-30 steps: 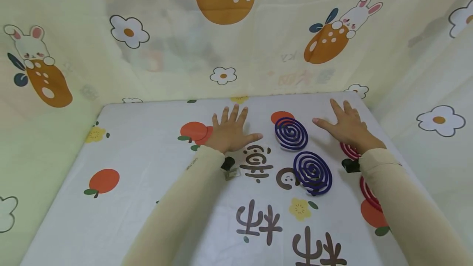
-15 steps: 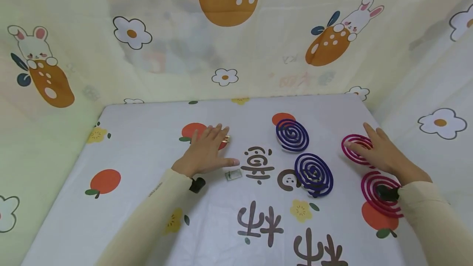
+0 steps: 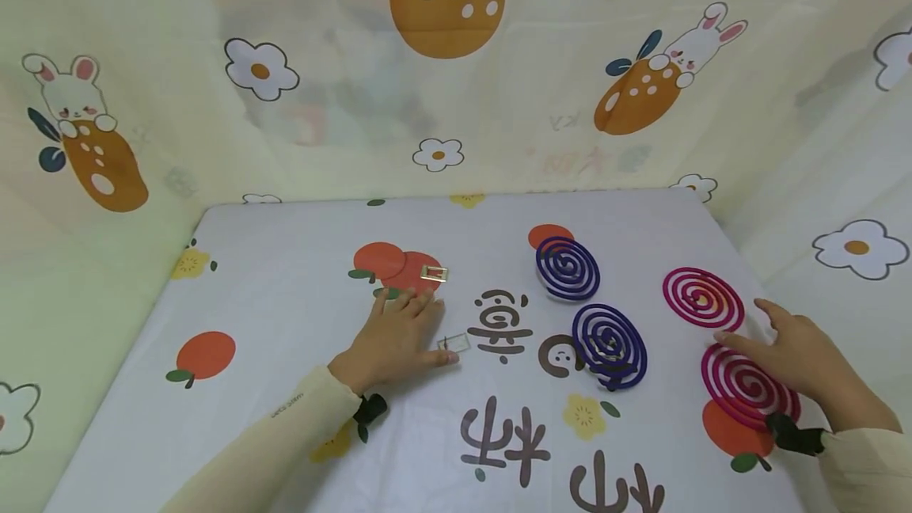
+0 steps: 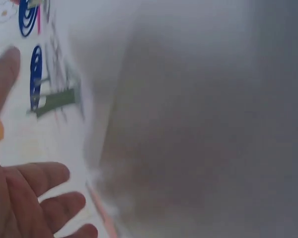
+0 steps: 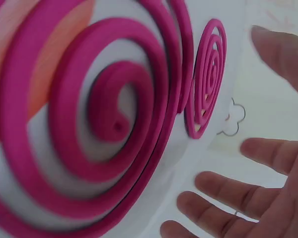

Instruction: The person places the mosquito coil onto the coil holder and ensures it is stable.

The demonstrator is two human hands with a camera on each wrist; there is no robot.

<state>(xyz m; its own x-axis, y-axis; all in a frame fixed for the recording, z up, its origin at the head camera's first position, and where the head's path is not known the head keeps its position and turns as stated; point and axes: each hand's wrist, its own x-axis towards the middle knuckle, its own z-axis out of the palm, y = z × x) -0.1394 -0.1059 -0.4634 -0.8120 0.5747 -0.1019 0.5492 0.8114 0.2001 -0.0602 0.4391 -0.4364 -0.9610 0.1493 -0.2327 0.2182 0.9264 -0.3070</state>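
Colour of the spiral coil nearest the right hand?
Magenta pink; the spiral coil shows best in the right wrist view.

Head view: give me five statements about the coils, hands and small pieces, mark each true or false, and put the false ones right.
1. A far dark blue spiral coil and a near dark blue spiral coil lie on the white printed tablecloth. True.
2. The right hand grips the near magenta spiral coil. False: the right hand's fingers are spread, gripping nothing.
3. The left hand is nearer the small pale rectangular piece than the far magenta spiral coil. True.
4. The left hand holds the small gold rectangular piece. False: the gold piece lies beyond it, on a printed orange-red fruit.
5. Both blue coils lie between the left hand and the magenta coils. True.
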